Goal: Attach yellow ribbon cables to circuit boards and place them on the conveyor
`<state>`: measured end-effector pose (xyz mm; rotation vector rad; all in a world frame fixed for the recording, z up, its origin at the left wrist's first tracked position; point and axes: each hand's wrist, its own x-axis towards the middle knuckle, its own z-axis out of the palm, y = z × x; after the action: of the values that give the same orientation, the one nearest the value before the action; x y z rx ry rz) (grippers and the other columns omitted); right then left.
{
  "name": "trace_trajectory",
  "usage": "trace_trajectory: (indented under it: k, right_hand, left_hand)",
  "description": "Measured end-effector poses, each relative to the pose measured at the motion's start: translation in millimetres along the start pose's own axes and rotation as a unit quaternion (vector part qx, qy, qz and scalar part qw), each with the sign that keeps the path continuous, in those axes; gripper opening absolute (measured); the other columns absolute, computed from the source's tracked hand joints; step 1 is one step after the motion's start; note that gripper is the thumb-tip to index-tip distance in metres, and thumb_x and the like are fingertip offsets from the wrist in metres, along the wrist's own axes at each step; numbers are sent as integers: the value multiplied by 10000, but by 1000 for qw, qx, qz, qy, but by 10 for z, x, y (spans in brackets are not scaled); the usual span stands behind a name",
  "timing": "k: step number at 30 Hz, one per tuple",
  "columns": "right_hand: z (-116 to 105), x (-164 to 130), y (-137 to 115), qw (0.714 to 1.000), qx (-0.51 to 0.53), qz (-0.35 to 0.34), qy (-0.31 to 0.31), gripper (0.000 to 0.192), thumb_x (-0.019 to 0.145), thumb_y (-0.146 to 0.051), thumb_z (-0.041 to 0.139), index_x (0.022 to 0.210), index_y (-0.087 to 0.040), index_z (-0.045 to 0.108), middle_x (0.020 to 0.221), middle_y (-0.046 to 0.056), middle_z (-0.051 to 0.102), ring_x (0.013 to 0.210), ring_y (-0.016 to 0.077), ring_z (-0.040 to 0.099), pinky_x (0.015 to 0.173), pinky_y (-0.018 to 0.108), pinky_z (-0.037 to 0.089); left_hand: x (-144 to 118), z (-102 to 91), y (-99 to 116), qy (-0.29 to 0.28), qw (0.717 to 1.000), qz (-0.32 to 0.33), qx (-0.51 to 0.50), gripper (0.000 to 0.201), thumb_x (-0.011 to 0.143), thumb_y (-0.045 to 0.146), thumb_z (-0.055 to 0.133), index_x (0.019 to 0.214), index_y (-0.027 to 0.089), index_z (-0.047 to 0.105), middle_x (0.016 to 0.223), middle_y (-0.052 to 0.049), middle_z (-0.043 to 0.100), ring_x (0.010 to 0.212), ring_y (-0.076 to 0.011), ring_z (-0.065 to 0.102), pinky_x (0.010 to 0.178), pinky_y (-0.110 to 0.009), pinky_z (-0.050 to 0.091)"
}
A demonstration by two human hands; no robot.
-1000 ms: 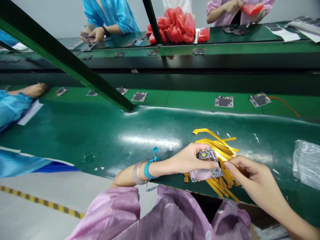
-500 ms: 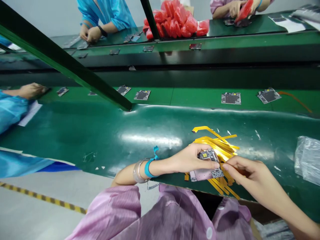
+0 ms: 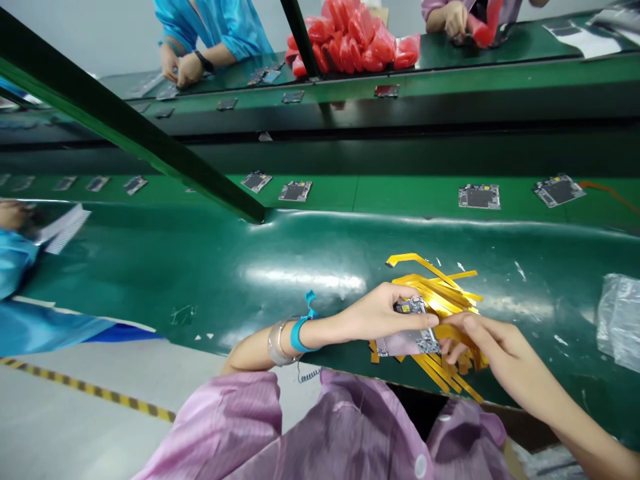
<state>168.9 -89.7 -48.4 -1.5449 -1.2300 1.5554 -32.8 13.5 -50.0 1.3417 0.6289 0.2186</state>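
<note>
My left hand [image 3: 380, 313] grips a small circuit board [image 3: 407, 340] over the near edge of the green mat [image 3: 210, 267], thumb and fingers around its top. My right hand [image 3: 493, 350] pinches a yellow flex strip at the board's right edge, fingertips touching the board. Under both hands lies a pile of yellow flex strips [image 3: 440, 287]. A blue wrist strap [image 3: 300, 330] and a bangle sit on my left wrist.
Several circuit boards [image 3: 479, 196] lie on the green conveyor belt beyond the mat. A clear plastic bag [image 3: 617, 320] is at the right. A green bar [image 3: 125, 127] slants across the left. Red bags [image 3: 350, 40] and other workers' hands are on the far bench.
My right hand moved left against the board and closed on a yellow strip. The boards on the belt shifted right. The neighbour's hand at the left drew back toward the frame edge.
</note>
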Motion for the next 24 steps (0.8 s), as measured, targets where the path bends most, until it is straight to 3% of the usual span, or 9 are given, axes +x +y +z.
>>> trace_trajectory:
  k: [5, 9, 13, 15, 17, 20, 24]
  right_hand:
    - [16, 196, 8, 999, -28, 9, -13, 250, 858, -455, 693, 916, -216, 739, 840, 27, 758, 737, 189, 712, 714, 306, 568]
    - [-35, 590, -120, 1000, -4, -19, -5, 269, 829, -435, 722, 867, -170, 741, 777, 41, 753, 686, 174, 706, 679, 297, 572]
    - [-264, 1250, -469, 987, -13, -116, 113, 391, 822, -480, 735, 916, -101, 743, 839, 105, 764, 711, 182, 724, 683, 307, 594]
    - [-437, 1577, -629, 977, -34, -140, 159, 506, 917, -516, 611, 1033, -36, 717, 931, 129, 745, 825, 196, 736, 763, 313, 574]
    - [-609, 1815, -700, 964, -68, -158, 203, 465, 999, -475, 533, 1166, -66, 677, 1110, 109, 699, 993, 222, 713, 872, 357, 557]
    - [-750, 1929, -610, 936, -131, -177, 273, 356, 1014, -400, 572, 1277, -164, 617, 1300, 95, 613, 1115, 252, 651, 945, 461, 542]
    - [-647, 1674, -305, 910, -221, -201, 288, 322, 1039, -372, 512, 1245, -157, 637, 1296, 104, 613, 1209, 277, 599, 1019, 515, 475]
  left_hand:
    - [4, -47, -23, 66, 997, -2, 37, 265, 947, 414, 618, 879, 158, 645, 829, -8, 653, 758, -129, 580, 709, -254, 451]
    - [30, -283, -127, 174, 983, 20, 55, 276, 961, 439, 589, 991, 165, 602, 935, -28, 649, 833, -140, 597, 764, -258, 471]
    - [85, -787, -331, 322, 933, 70, 147, 302, 1011, 443, 487, 1105, 174, 586, 1092, -69, 666, 987, -172, 627, 855, -276, 499]
    - [115, -1097, -429, 376, 904, 75, 188, 288, 1027, 418, 452, 1114, 172, 576, 1151, -92, 660, 1057, -190, 623, 897, -289, 499]
    - [134, -1423, -498, 424, 875, 72, 221, 247, 1030, 362, 441, 1132, 169, 555, 1199, -111, 639, 1128, -205, 598, 959, -312, 477]
    - [121, -1904, -509, 484, 826, 56, 284, 210, 990, 239, 468, 1169, 151, 531, 1319, -150, 575, 1262, -235, 520, 1066, -367, 417]
    - [69, -2352, -342, 492, 794, 23, 357, 330, 876, 144, 564, 1201, 99, 530, 1513, -206, 432, 1471, -278, 304, 1212, -450, 213]
